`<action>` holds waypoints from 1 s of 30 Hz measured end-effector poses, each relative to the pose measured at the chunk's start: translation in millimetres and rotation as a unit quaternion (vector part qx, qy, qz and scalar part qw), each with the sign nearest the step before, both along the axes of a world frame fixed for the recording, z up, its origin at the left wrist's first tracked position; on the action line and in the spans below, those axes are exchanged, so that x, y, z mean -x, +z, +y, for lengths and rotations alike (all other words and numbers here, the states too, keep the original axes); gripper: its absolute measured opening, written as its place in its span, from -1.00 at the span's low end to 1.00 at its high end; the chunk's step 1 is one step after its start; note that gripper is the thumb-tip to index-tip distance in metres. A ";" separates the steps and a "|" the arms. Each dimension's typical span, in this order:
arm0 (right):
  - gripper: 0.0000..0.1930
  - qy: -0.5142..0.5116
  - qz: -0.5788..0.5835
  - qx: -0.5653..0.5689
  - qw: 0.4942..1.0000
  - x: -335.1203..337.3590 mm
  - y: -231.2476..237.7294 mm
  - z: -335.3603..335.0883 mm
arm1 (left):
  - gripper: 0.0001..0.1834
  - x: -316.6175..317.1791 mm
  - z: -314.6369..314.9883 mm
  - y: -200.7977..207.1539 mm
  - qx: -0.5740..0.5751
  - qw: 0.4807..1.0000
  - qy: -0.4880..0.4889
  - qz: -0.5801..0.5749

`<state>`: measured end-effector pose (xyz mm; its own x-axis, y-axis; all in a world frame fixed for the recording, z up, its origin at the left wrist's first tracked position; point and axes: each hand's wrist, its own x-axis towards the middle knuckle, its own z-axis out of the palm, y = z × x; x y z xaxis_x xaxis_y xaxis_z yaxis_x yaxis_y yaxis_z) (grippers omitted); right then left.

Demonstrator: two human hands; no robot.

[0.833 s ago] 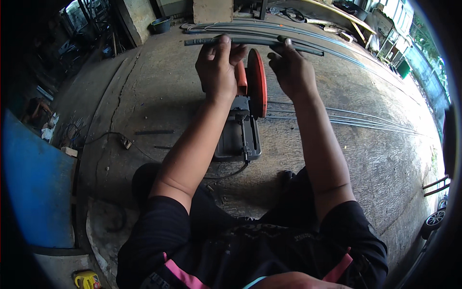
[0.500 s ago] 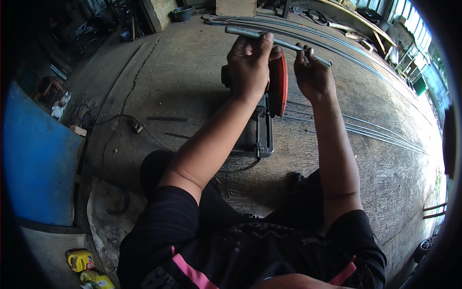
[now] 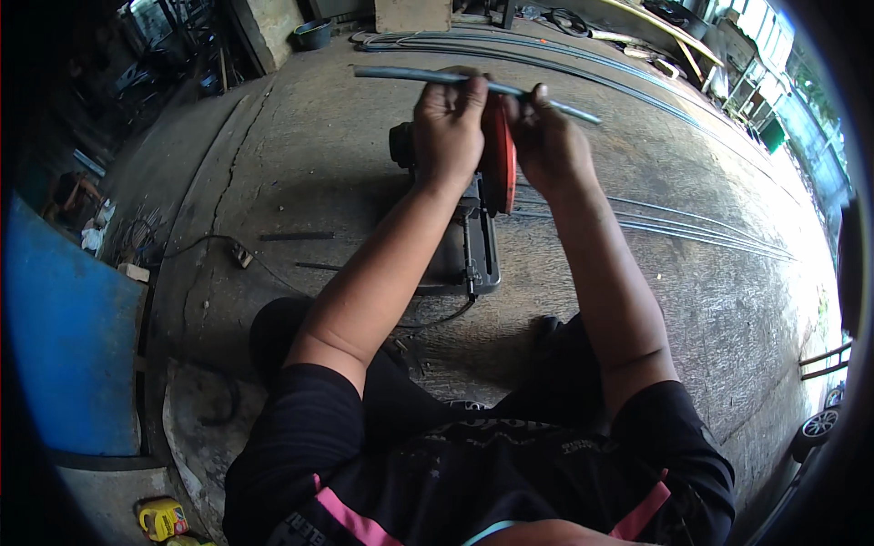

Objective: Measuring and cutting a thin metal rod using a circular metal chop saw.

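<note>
A grey metal rod (image 3: 391, 73) lies across both my hands, tilted a little down toward its right end. My left hand (image 3: 450, 136) grips it near the middle, thumb on top. Close beside, my right hand (image 3: 553, 141) has its fingers and thumb closed round the rod's right part. Below and behind the hands stands a cut-off saw with a red blade guard (image 3: 501, 164) and a dark base (image 3: 487, 259) on the floor. My hands and forearms hide part of the saw.
Long thin rods (image 3: 701, 234) lie on the floor right of the saw, and more long bars (image 3: 546, 56) at the back. Short dark bars (image 3: 298, 237) and a cable (image 3: 196, 241) lie to the left, near a blue panel (image 3: 73, 337). A yellow container (image 3: 164, 519) stands lower left.
The rod has shifted left and sticks out farther past my left hand. My right hand has come left, closer to my left hand. The view has shifted slightly.
</note>
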<state>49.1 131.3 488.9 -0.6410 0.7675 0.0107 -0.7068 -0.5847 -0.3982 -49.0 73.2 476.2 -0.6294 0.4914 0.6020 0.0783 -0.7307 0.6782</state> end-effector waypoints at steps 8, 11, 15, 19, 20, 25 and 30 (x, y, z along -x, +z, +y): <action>-0.62 -0.083 -0.323 -0.484 0.809 -19.1 3.3 -11.4 | -0.90 28.3 -0.8 -0.5 0.075 0.954 0.220 0.187; -0.61 -0.175 -0.323 -0.493 0.789 -23.8 15.1 -13.8 | -0.90 17.4 -4.4 2.0 0.115 0.933 0.253 0.228; -0.60 -0.237 -0.331 -0.548 0.730 -21.2 13.5 -8.8 | -0.88 -4.0 -6.7 0.4 0.159 0.921 0.224 0.275; -0.61 -0.231 -0.370 -0.517 0.736 -21.6 18.5 -16.0 | -0.87 -13.6 -6.4 -2.5 0.125 0.869 0.302 0.370; -0.65 -0.252 -0.408 -0.524 0.705 -20.6 19.6 -14.7 | -0.87 -12.6 -5.1 -4.6 0.125 0.869 0.302 0.371; -0.74 -0.294 -0.407 -0.578 0.644 -20.3 18.7 -8.1 | -0.84 -5.4 -2.0 -12.7 0.114 0.844 0.301 0.430; -0.79 -0.326 -0.395 -0.579 0.634 -19.9 16.1 -1.7 | -0.83 -0.8 9.6 -21.1 0.098 0.873 0.253 0.405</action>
<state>69.0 129.6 505.0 -0.3476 0.6424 0.6830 0.0401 0.7380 -0.6737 -48.2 82.8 455.1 -0.2015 0.4173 0.8861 0.8693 -0.3408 0.3581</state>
